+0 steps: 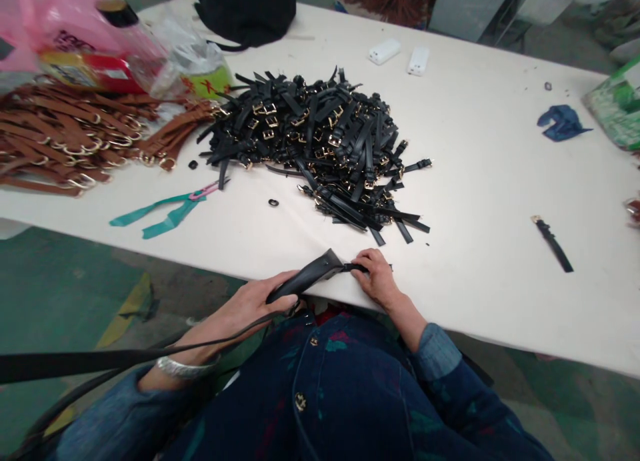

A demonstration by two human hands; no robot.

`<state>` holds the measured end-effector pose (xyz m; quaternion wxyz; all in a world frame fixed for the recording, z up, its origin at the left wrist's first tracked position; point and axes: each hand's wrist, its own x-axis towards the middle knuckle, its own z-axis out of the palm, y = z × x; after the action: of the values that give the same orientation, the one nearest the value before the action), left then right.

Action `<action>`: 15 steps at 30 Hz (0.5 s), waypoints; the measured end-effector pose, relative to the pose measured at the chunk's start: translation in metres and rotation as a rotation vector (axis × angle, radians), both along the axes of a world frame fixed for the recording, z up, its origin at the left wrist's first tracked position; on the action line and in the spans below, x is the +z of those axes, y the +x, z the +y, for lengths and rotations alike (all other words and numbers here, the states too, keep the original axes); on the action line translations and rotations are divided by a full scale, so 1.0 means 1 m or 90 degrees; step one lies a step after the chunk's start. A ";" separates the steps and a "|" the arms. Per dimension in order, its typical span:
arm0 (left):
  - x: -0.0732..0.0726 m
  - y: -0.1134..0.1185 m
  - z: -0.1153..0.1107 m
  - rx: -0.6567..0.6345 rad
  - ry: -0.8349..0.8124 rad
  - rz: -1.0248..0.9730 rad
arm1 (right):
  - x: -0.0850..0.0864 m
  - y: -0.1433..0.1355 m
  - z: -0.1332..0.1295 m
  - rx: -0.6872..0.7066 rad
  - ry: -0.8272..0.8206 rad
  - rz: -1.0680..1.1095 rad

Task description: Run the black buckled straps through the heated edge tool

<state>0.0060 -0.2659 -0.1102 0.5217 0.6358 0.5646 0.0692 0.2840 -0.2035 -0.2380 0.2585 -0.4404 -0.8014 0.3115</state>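
Head view: right hand (376, 277) part-covers strap (349, 267); pink bag (60, 11) cropped.

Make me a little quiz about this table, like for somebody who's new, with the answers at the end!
1. True or false: in the picture, the brown straps lie left of the black strap pile.
2. Fill in: the left hand holds a black piece, and a ____-coloured bracelet is on that wrist.
3. Which colour are the long handles of the tool with a pink middle? A) yellow B) teal C) white

Key: 1. True. 2. Silver. 3. B.
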 end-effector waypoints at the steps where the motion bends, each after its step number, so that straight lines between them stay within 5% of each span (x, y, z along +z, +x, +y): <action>1: -0.003 0.005 0.002 0.010 0.017 0.004 | 0.000 0.000 0.000 -0.001 -0.002 -0.003; 10: 0.009 -0.004 0.004 0.048 0.022 0.053 | 0.001 -0.006 -0.010 -0.046 0.029 -0.024; 15: 0.013 -0.016 -0.005 -0.007 -0.009 0.060 | 0.002 -0.006 -0.020 -0.054 0.048 -0.031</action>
<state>-0.0103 -0.2706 -0.0969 0.4990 0.6380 0.5856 0.0322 0.2780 -0.2238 -0.2362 0.2680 -0.4716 -0.7992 0.2590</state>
